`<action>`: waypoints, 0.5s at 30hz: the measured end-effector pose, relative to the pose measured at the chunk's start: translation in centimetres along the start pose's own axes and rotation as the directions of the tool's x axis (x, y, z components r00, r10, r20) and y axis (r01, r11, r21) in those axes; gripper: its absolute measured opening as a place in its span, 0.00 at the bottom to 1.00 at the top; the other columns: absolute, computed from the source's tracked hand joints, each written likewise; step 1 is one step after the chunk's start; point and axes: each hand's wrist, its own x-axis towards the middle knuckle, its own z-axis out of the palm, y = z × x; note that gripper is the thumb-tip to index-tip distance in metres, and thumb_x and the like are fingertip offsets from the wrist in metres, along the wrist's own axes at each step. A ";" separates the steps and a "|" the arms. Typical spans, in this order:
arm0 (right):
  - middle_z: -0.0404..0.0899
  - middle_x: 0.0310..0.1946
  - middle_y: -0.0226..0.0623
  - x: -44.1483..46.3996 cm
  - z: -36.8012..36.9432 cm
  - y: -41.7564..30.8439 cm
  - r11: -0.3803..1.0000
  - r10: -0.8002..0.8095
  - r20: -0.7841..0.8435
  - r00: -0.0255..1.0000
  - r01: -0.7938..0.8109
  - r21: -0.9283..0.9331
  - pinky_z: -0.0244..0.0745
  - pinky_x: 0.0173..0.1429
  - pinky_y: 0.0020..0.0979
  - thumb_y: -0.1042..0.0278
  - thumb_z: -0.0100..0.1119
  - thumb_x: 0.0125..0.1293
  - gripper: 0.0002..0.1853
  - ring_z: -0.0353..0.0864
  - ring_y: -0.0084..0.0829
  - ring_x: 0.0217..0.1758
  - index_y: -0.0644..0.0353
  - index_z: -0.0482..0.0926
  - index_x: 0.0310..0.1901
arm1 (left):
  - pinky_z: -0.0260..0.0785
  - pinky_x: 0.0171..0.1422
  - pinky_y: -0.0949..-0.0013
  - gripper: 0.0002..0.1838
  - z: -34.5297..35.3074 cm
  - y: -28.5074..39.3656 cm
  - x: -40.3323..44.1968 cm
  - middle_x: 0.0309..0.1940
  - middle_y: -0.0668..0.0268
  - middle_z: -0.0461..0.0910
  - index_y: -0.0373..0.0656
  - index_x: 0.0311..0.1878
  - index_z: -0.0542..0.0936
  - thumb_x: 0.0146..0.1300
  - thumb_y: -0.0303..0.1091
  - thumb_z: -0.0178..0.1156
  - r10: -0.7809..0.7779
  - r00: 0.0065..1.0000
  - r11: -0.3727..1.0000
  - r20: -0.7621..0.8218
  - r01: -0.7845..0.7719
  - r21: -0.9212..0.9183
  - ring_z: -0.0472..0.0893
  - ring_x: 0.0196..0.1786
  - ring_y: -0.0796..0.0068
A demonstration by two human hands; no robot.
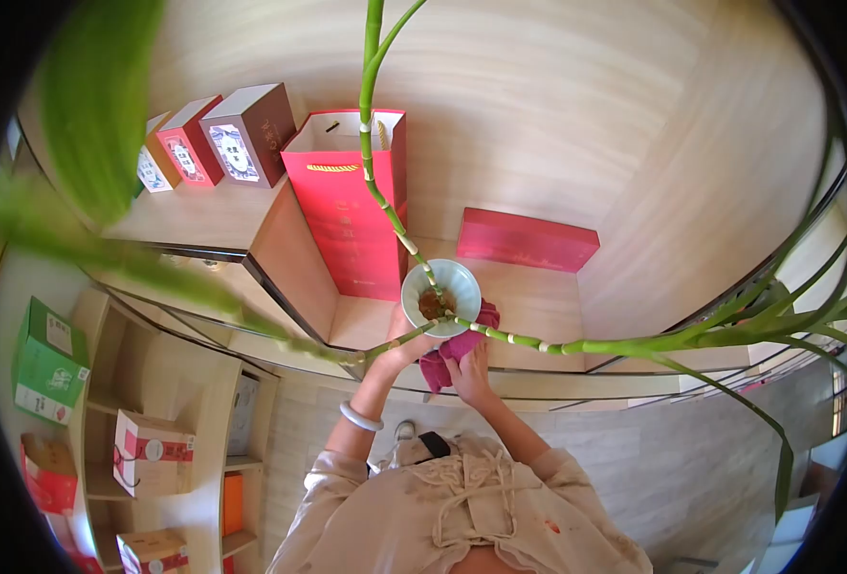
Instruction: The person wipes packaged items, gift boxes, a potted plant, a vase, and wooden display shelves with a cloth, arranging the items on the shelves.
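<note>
A pale celadon vase [413, 284], seen from above, holds jointed green bamboo stalks [401, 234] with something brown at its bottom. My left hand [405, 337] grips the vase at its left side; the fingers are partly hidden behind the vase and a stalk. In my right hand [471, 371] is a bunched maroon cloth [437, 369], pressed to the near side of the vase. Part of the cloth shows to the right of the vase, behind a stalk.
A red paper gift bag [352, 225] and a flat red box [527, 239] stand on the shelf behind the vase. Several tea boxes [242, 139] are on the raised ledge at left. Long stalks [634, 345] reach far right and left. Lower left, shelves [194, 402] hold boxes.
</note>
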 end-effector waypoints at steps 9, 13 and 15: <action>0.75 0.42 0.56 -0.8 0.7 0.5 1.000 0.005 -0.038 0.999 -0.006 -0.007 0.67 0.47 0.51 0.63 0.58 0.62 0.16 0.74 0.56 0.44 0.66 0.75 0.46 | 0.74 0.47 0.69 0.23 0.0 -1.0 -1.5 0.38 0.61 0.82 0.36 0.44 0.77 0.43 0.26 0.72 0.019 0.999 1.000 -0.048 -0.019 0.000 0.81 0.40 0.73; 0.78 0.33 0.55 -1.2 1.9 1.7 0.998 0.066 -0.020 0.998 -0.066 0.004 0.66 0.47 0.51 0.63 0.57 0.63 0.14 0.76 0.56 0.40 0.67 0.77 0.40 | 0.73 0.50 0.70 0.28 0.3 -2.3 -2.2 0.42 0.62 0.79 0.37 0.50 0.74 0.43 0.25 0.72 0.002 0.999 0.985 -0.037 -0.009 -0.169 0.79 0.45 0.74; 0.78 0.31 0.54 -1.2 2.3 2.0 0.999 0.049 -0.032 0.998 -0.049 0.007 0.66 0.48 0.52 0.62 0.57 0.64 0.13 0.77 0.55 0.39 0.66 0.78 0.39 | 0.73 0.53 0.69 0.31 0.2 -3.0 -2.4 0.46 0.62 0.78 0.37 0.54 0.71 0.44 0.25 0.72 -0.027 1.000 0.986 -0.005 0.026 -0.162 0.78 0.48 0.74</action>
